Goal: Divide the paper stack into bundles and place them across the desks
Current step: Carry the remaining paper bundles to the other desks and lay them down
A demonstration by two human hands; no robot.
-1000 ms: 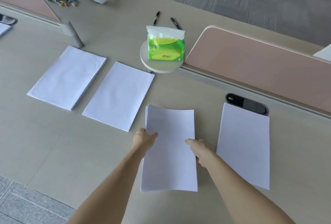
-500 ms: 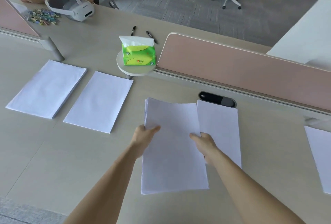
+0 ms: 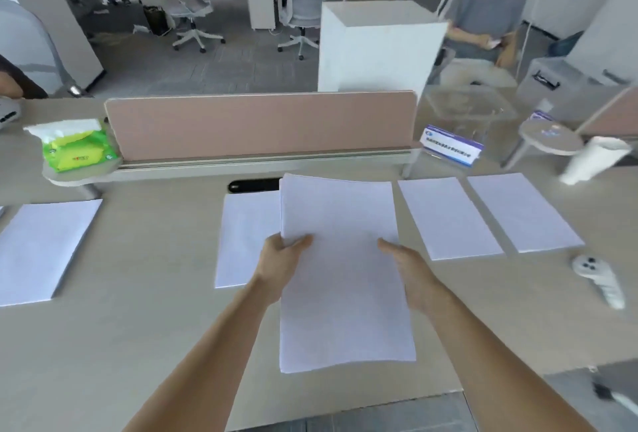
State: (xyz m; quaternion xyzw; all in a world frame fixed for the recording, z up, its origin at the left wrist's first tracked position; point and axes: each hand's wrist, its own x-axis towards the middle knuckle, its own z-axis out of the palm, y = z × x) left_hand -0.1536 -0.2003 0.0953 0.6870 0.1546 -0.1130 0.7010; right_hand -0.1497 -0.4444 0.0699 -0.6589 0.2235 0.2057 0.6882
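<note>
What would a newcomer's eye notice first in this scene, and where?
First, the thick stack of white paper at the centre, gripped by the left hand and the right hand. Then four flat white paper bundles lying on the beige desk: one left, one partly behind the stack, two right. The bright green tissue pack sits far left, beside the pink divider panel.

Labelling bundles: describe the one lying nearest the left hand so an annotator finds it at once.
Start at the pink desk divider; below its middle sits a black cable port. The paper bundle lies just in front of that port. It alone has its right side hidden under the held stack.
</note>
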